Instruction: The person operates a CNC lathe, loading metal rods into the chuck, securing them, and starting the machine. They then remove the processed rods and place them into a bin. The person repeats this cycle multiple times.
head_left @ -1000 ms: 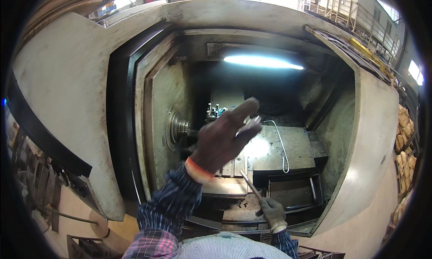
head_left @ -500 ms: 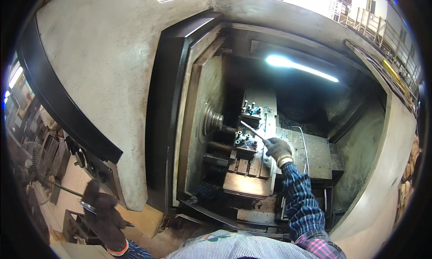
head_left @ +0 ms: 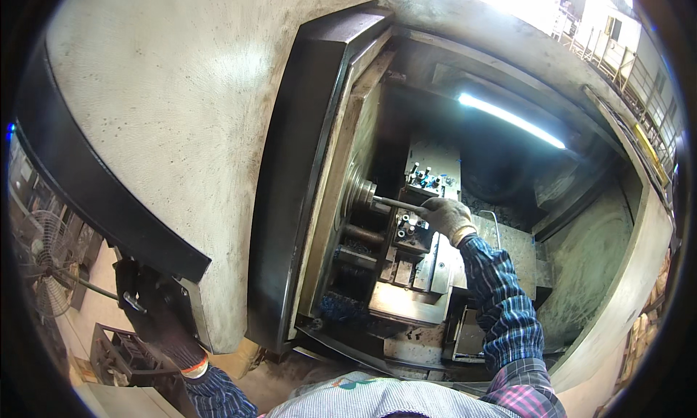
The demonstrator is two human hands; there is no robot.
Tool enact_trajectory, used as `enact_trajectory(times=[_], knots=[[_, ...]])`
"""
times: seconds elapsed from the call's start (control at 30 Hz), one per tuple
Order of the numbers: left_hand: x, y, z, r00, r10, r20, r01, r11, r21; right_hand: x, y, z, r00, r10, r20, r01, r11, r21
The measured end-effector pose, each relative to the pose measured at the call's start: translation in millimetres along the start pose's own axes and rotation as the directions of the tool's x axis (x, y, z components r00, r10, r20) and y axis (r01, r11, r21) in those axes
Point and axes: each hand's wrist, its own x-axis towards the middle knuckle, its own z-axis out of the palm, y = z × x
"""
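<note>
My right hand (head_left: 446, 216), in a grey work glove, is closed around a slim metal rod (head_left: 399, 204). The rod points left over the tool holders, its far end at the round spindle nose (head_left: 361, 193) of a lathe. Below the rod sits a tool holder block (head_left: 412, 229) with upright bolts; another bolted block (head_left: 427, 181) is behind it. My left hand (head_left: 156, 318), in a dark glove, is by the machine's left side panel. A bright metal piece (head_left: 134, 302), seemingly part of a short metal rod, shows at its closed fingers; the rest is hidden in shadow.
A lit tube lamp (head_left: 512, 120) spans the back of the enclosure. The dark door frame (head_left: 298, 178) stands left of the opening. A thin bent pipe (head_left: 495, 226) rises right of my right hand. A fan (head_left: 47, 262) stands at far left.
My right hand has brought the rod up level, its far end now at the spindle nose. My left hand has risen toward the side panel. The view has shifted slightly.
</note>
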Motion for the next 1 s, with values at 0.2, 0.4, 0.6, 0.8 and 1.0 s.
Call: enact_trajectory(times=[0.2, 0.4, 0.6, 0.8, 1.0], knots=[[2, -20, -7, 0.993, 0.118, 0.006, -0.117, 0.99, -0.077, 51, 20, 35, 0.971, -0.024, 0.236, -0.062, 0.936, 0.347], [-3, 2, -8, 0.997, 0.044, -0.056, -0.055, 0.976, -0.208, 65, 22, 57, 0.95, -0.259, 0.173, 0.218, 0.949, 0.226], [0, -9, -15, 0.924, 0.382, -0.018, -0.367, 0.899, 0.238, 39, 11, -5, 0.887, 0.053, 0.459, 0.053, 0.975, -0.216], [-3, -5, -14, 0.968, 0.238, -0.082, -0.226, 0.965, 0.132, 84, -15, 37, 0.906, -0.096, 0.413, 0.074, 0.995, 0.068], [7, -22, -30, 0.894, 0.446, 0.051, -0.442, 0.853, 0.277, 55, -73, 46, 0.946, -0.16, 0.284, 0.153, 0.987, 0.046]])
